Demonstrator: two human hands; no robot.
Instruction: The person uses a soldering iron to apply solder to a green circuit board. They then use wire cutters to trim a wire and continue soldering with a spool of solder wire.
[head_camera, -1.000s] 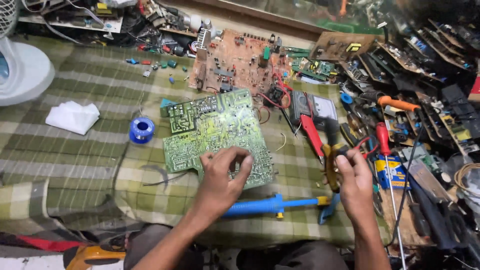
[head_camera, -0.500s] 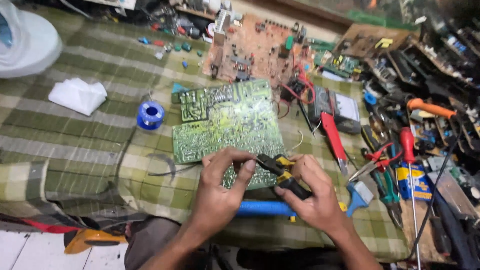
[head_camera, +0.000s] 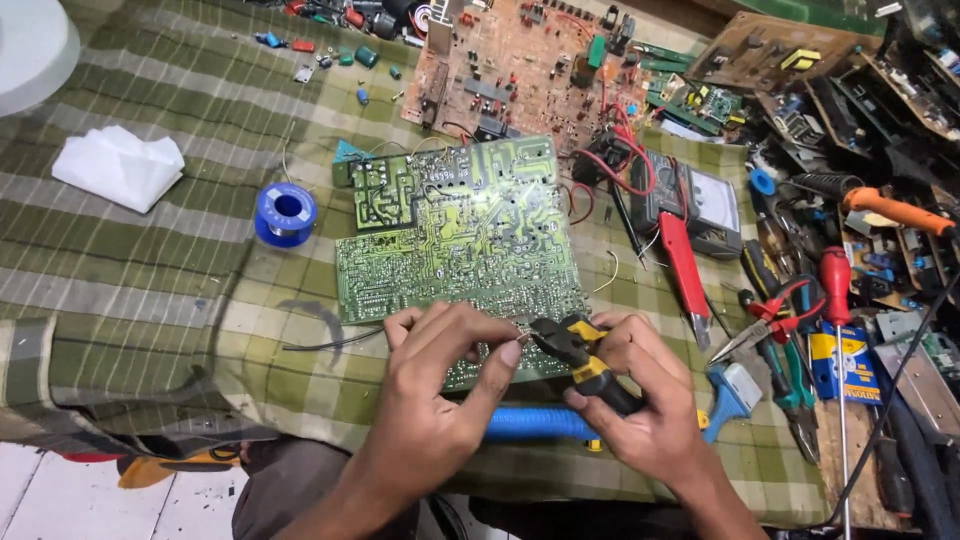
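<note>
Head cam: green circuit board (head_camera: 460, 240) lies solder-side up on the checked cloth (head_camera: 150, 270). Left hand (head_camera: 440, 385) rests at the board's near edge, grip pinched on something tiny, can't tell what. Right hand (head_camera: 640, 400) is wrapped around yellow-black cutters (head_camera: 580, 355), nose touching the left fingertips. Blue solder spool (head_camera: 285, 213) sits left of the board.

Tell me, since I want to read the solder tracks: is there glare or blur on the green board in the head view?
Head view: a bright glare patch washes out the tracks near the middle of the green circuit board; the left hand and right hand holding the yellow-handled cutters look fairly sharp; the frame's edges bend slightly, wide-lens style; the tool pile at right sits in dimmer light.
</note>
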